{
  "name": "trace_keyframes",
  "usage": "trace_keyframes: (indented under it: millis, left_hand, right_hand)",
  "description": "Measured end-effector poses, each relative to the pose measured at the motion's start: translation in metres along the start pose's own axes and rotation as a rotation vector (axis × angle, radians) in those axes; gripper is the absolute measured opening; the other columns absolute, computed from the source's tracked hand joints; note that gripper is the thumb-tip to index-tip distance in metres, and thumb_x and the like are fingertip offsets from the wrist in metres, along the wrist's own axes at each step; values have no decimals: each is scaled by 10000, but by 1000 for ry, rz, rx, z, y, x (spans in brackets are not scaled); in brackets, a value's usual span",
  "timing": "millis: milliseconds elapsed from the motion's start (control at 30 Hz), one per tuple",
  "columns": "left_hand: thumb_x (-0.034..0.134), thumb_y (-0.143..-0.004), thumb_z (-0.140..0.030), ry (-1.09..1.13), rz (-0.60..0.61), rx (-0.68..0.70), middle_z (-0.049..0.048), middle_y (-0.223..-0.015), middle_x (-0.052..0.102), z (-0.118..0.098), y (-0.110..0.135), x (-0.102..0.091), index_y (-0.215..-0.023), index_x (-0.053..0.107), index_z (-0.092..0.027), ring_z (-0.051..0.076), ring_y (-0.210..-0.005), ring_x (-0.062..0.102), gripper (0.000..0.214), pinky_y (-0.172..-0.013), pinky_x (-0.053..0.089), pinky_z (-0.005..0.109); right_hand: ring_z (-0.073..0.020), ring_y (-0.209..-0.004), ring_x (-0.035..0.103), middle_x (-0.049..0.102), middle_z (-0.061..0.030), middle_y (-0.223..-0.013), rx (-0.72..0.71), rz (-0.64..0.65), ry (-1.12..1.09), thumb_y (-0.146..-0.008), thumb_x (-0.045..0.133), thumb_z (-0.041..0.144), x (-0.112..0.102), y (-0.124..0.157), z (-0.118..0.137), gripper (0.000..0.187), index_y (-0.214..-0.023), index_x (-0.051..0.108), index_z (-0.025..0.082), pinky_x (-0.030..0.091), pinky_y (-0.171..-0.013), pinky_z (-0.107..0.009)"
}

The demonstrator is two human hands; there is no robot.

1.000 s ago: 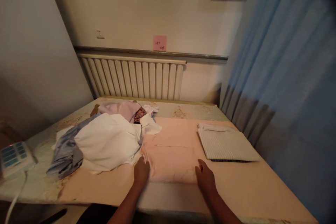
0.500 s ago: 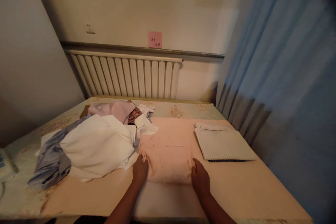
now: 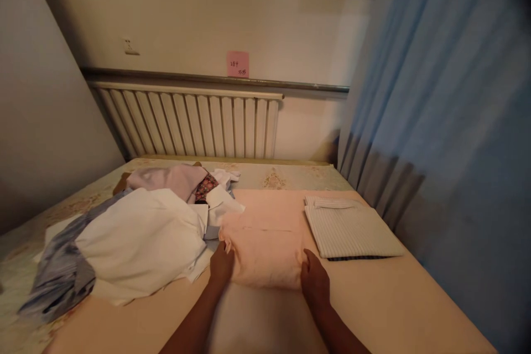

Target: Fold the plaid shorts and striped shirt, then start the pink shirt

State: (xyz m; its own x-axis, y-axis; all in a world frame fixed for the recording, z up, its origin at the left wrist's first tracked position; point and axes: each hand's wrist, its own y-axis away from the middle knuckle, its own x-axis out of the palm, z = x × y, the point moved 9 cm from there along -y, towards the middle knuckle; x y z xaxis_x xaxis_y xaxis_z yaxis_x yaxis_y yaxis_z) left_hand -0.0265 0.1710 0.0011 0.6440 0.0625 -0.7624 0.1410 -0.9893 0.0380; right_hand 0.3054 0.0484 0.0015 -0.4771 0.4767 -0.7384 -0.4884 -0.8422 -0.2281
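Note:
A folded peach-coloured garment (image 3: 265, 257) lies in front of me at the middle of the bed-like surface, with a crease across its upper part. At its left side, my left hand (image 3: 222, 263) is closed on the bunched edge. My right hand (image 3: 315, 276) grips the opposite side, thumb on top and the other fingers mostly hidden. The near edge of the garment looks slightly raised. Its peach colour blends with the peach sheet (image 3: 398, 298) around it.
To the left is a loose heap of clothes, with a white garment (image 3: 145, 243) on top and a blue-grey one (image 3: 62, 282) beneath. A folded striped garment (image 3: 352, 229) lies to the right. A radiator (image 3: 191, 121) stands behind, and a blue curtain (image 3: 435, 149) hangs at right.
My view has shifted slightly to the right and nearer, so the clothes heap sits further left. Both hands keep hold of the peach garment, which has barely moved.

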Motion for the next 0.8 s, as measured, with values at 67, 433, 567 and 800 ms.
trace_keyframes:
  millis: [67, 433, 567, 800]
  left_hand:
    - [400, -887, -270, -8, -1, 7, 92, -1034, 714, -3, -3, 1, -1054, 580, -199, 221, -960, 666, 256, -710, 445, 255]
    - [304, -958, -359, -169, -93, 168, 124, -1029, 684, -14, -7, -37, -1044, 598, -169, 241, -977, 636, 360, -820, 438, 334]
    - [374, -896, -162, -280, -172, 295, 146, -1356, 522, 1, -14, -50, -1260, 530, -165, 259, -1292, 432, 396, -1025, 335, 386]
    - [507, -866, -302, -556, -227, 551, 130, -1517, 334, 4, -49, -26, -1356, 474, -242, 327, -1404, 262, 495, -1026, 358, 502]
  right_hand:
    - [-236, -1163, 572, 609, -117, -1272, 6, 5, 0, -871, 303, 263, 0, -3, 0, 495, -1276, 545, 116, 427, -980, -346]
    - [-259, -1147, 575, 600, -92, -1284, 45, 54, 7, -878, 292, 298, 8, -3, -7, 484, -1269, 534, 147, 437, -941, -363]
    - [-261, -1160, 567, 593, -92, -1294, 55, 84, 11, -891, 276, 335, 11, -3, -10, 488, -1265, 530, 151, 431, -953, -367]
    - [-262, -1143, 579, 600, -93, -1282, 89, 125, 29, -886, 277, 378, 14, -4, -14, 494, -1259, 526, 170, 450, -935, -380]
